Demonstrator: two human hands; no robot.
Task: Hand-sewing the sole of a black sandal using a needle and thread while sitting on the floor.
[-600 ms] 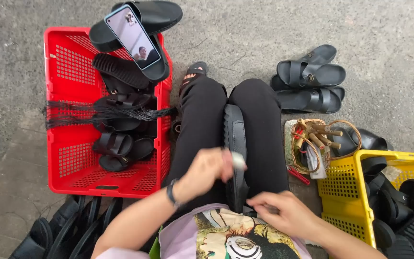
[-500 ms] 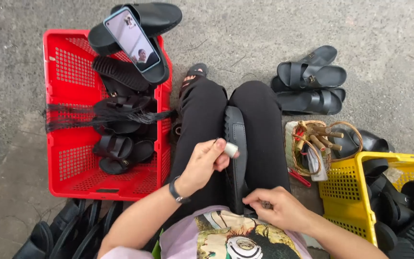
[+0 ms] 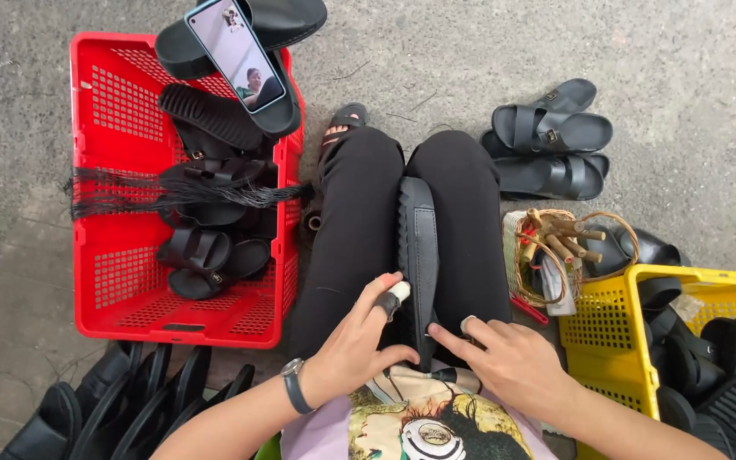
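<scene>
Black rubber and leather make up the sandal sole (image 3: 418,255) that lies lengthwise in the gap between the person's two black-clad thighs, ridged edge to the left, toe end pointing away from the body. The left hand (image 3: 355,349) rests against the near left side of the sole: its grip is half closed, with the thumb pressed to the sole's near end and the index finger bent over the edge. That index fingertip (image 3: 399,291) wears a pale wrap with a red tip. The hand pinches the sole rather than enclosing it. A dark watch (image 3: 294,385) sits on that wrist.

The right hand (image 3: 513,362) lies on the right thigh, just beside the sole, fingers loosely spread and pointing left. Its forefinger touches the sole's near right edge, and one fingertip (image 3: 468,323) also carries a pale wrap. This grip is open and closes on nothing.

On the concrete floor to the left stands a red basket (image 3: 100,281) holding black sandals and a bundle of black cords; a phone (image 3: 236,53) leans on sandals at its far rim. To the right are a sandal pair (image 3: 551,128), a small wicker basket (image 3: 521,255) of wooden-handled tools, and a yellow basket (image 3: 606,328) with more black sandals. More soles (image 3: 121,400) stand in a row near the left elbow.
</scene>
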